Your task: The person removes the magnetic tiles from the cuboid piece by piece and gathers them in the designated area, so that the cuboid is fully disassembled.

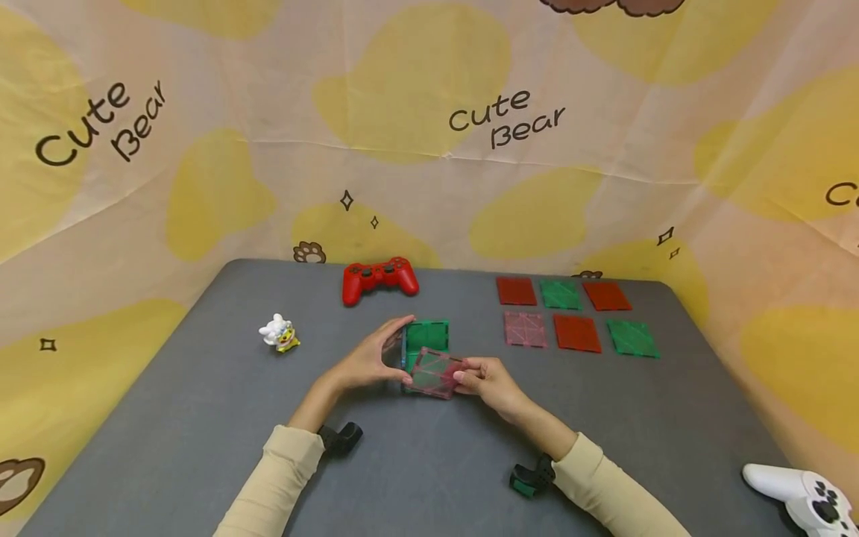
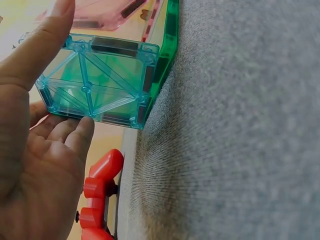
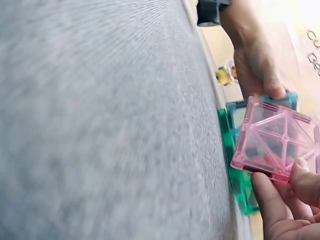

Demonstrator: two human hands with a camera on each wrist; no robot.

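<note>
My left hand [image 1: 365, 359] holds a clear blue magnetic tile [image 2: 87, 86] by its edges, thumb on the near edge and fingers on the far one. That blue tile stands upright on the left side of a green magnetic tile [image 2: 171, 35], which lies flat on the table. Another green panel [image 1: 429, 334] shows at the back of this small structure. Between thumb and fingers my right hand [image 1: 495, 389] pinches a pink magnetic tile [image 1: 436, 374], tilted in front of the green ones. Whether the pink tile touches them cannot be told.
Red tiles [image 1: 577, 333], green tiles [image 1: 634, 338] and a pink tile [image 1: 526, 330] lie in two rows at the back right. A red game controller [image 1: 379, 279] sits behind the structure, a small figurine [image 1: 279, 333] to the left, a white controller [image 1: 805, 496] at the right front.
</note>
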